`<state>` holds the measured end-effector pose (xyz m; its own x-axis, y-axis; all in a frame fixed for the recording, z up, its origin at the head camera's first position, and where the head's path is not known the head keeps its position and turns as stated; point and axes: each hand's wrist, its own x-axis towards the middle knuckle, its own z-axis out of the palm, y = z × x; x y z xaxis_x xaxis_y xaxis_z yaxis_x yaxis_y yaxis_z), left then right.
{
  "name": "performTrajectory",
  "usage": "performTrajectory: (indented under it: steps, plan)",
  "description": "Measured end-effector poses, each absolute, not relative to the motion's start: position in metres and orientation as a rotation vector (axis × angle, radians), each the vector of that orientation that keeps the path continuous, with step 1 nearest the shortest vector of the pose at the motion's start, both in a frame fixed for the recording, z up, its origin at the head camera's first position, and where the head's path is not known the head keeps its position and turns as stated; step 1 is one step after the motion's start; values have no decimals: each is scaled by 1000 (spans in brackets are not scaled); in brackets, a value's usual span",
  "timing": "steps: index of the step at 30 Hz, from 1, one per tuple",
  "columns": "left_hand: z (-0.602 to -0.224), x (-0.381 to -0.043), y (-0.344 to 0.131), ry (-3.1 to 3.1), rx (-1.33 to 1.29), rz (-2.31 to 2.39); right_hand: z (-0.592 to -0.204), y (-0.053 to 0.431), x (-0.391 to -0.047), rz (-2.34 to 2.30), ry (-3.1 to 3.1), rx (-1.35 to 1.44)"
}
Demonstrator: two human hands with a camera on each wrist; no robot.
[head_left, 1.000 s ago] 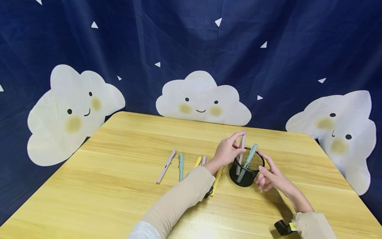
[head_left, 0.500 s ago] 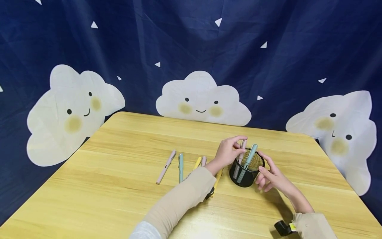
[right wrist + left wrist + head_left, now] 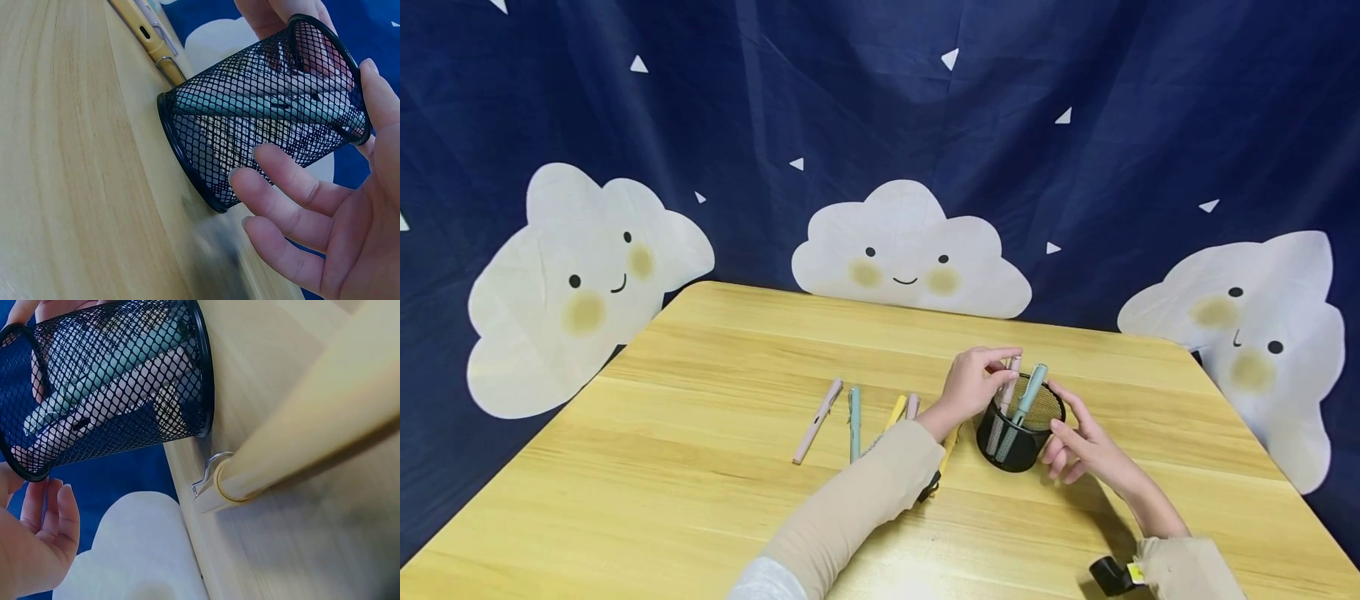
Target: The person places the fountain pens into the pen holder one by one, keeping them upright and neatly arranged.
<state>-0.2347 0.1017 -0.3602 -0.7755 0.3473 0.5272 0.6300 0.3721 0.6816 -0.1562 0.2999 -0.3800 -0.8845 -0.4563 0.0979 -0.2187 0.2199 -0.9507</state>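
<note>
A black mesh pen holder [image 3: 1017, 446] stands upright on the table towards the right in the head view. Inside it lean a teal pen [image 3: 1032, 392] and a pale pink pen [image 3: 1011, 383]. My left hand [image 3: 967, 383] is over the holder's left rim, with thumb and index finger at the pink pen's upper end. From the other side, my right hand [image 3: 1090, 446] holds the rim between thumb and index finger, its other fingers loosely bent beside the mesh. Both pens show through the mesh [image 3: 269, 103] in the right wrist view.
Left of the holder lie a pink pen [image 3: 817, 421], a teal pen [image 3: 854, 421] and a yellow pen [image 3: 897, 408]. My left sleeve [image 3: 865, 492] partly covers several pens. Behind the wooden table [image 3: 700, 500] hangs a dark blue cloud-printed curtain [image 3: 880, 100].
The pink pen has slid down deeper into the holder, and my left hand has dropped slightly with it. My right hand and the holder have stayed in place.
</note>
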Motion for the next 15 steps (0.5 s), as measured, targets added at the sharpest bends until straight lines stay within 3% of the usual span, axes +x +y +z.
performTrajectory:
  steps: [15]
  plan:
    - [-359,-235,102,-2350,-852,-1427,-380,300,-155,-1726,2292,-627]
